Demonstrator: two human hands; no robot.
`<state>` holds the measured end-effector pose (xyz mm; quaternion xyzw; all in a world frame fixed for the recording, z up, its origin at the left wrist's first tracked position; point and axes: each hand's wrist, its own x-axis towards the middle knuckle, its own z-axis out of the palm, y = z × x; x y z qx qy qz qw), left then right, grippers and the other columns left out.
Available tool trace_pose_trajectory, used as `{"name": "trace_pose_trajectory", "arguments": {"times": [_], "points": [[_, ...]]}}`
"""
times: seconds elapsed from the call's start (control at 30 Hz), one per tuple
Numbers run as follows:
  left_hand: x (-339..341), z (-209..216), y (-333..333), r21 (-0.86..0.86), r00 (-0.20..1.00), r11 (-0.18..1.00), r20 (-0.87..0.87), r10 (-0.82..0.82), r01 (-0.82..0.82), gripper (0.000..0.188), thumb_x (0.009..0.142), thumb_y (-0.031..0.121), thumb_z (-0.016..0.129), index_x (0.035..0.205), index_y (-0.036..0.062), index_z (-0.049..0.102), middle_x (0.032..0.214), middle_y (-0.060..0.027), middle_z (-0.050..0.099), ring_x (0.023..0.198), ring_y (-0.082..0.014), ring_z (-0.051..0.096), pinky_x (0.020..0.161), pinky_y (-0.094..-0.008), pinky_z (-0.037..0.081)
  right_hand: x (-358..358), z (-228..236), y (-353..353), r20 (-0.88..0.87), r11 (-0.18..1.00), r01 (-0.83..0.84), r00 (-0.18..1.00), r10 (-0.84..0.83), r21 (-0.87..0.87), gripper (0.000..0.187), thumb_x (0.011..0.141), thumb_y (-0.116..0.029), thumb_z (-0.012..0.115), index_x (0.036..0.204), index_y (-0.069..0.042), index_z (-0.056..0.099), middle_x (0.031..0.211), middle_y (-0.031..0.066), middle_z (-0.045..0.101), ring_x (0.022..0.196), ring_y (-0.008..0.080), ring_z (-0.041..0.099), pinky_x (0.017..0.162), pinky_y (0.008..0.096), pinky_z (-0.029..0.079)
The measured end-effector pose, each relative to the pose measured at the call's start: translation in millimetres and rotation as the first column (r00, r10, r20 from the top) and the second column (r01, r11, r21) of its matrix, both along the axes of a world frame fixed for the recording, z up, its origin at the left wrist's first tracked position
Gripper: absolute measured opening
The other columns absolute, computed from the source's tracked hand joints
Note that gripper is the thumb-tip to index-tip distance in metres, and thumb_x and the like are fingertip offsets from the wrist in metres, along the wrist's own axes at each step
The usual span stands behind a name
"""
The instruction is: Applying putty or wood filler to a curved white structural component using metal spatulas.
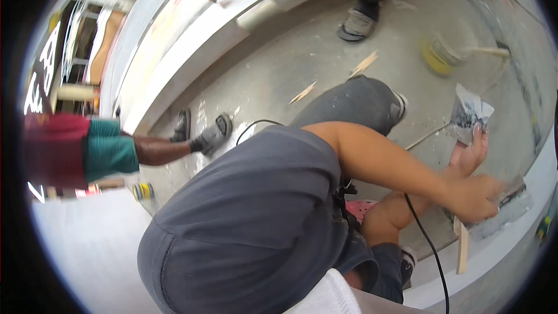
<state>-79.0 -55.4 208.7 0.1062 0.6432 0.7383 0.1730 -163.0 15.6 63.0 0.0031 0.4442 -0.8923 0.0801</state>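
Observation:
My left hand (479, 199) is closed on a putty knife (511, 192), its blade lying against a grey-smeared patch of a white curved ledge (532, 197) at right. This hand is smeared by motion. Beyond it, my right hand (472, 154) holds up a thin metal plate (468, 113) streaked with dark and pale filler. My left forearm passes over the right one. A thin wooden strip (462, 250) stands against the ledge just below my left hand.
A black cable (427, 235) trails past my arms. Splintered wood (363, 65) and a blurred yellow bucket (439, 58) are on the floor. A person in maroon and teal (110, 145) is at left, near a yellow can (142, 191). Another person's foot (357, 25) stands farther off.

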Motion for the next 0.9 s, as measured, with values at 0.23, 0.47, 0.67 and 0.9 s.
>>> {"name": "trace_pose_trajectory", "arguments": {"times": [0.23, 0.47, 0.67, 0.9], "points": [[12.6, -8.6, -26.8, -0.193, 0.806, 0.836, -0.442, 0.394, -0.514, 0.023, 0.072, 0.017, 0.055, 0.084, -0.0012, 0.048, 0.070, -0.0141, 0.055, 0.065, -0.0214, 0.055, 0.062, -0.0316, 0.043, 1.6, 35.0, -40.1, -0.120, 0.998, -0.050, 0.991, 0.055, 0.048, 0.033, 0.084, -0.009, 0.049, 0.114, 0.004, 0.043, 0.103, 0.0137, 0.054, 0.098, 0.0231, 0.052, 0.086, 0.0349, 0.041], [30.7, 16.6, -91.9, -0.026, 0.869, 0.872, -0.110, 0.483, -0.489, 0.024, 0.083, 0.017, 0.053, 0.102, 0.0028, 0.047, 0.087, -0.0030, 0.056, 0.076, -0.0086, 0.053, 0.063, -0.0252, 0.045, -5.4, 12.5, -55.1, -0.062, 1.000, 0.018, 0.998, -0.018, -0.002, 0.036, 0.085, -0.015, 0.047, 0.114, 0.006, 0.044, 0.105, 0.0156, 0.053, 0.099, 0.0253, 0.051, 0.086, 0.0369, 0.042], [22.2, 33.4, -99.6, -0.063, 0.916, 0.914, -0.038, 0.399, -0.400, 0.028, 0.086, 0.019, 0.050, 0.108, 0.0021, 0.044, 0.094, -0.0063, 0.056, 0.087, -0.0112, 0.053, 0.071, -0.0279, 0.046, -11.0, -20.0, -41.5, 0.159, 0.993, 0.103, 0.981, -0.112, 0.066, 0.040, 0.080, -0.015, 0.049, 0.113, 0.006, 0.044, 0.108, 0.0156, 0.051, 0.096, 0.0279, 0.052, 0.081, 0.0392, 0.044], [-3.9, 44.3, -96.7, 0.293, 0.943, 0.919, -0.122, 0.309, -0.263, 0.027, 0.084, 0.022, 0.052, 0.103, 0.0037, 0.044, 0.090, -0.0066, 0.056, 0.073, -0.0130, 0.056, 0.058, -0.0277, 0.047, -18.5, -28.8, 4.6, 0.108, 0.984, 0.177, 0.979, -0.173, -0.020, 0.042, 0.075, -0.009, 0.060, 0.111, 0.005, 0.045, 0.104, 0.0151, 0.053, 0.092, 0.0279, 0.053, 0.074, 0.0385, 0.044]]}}
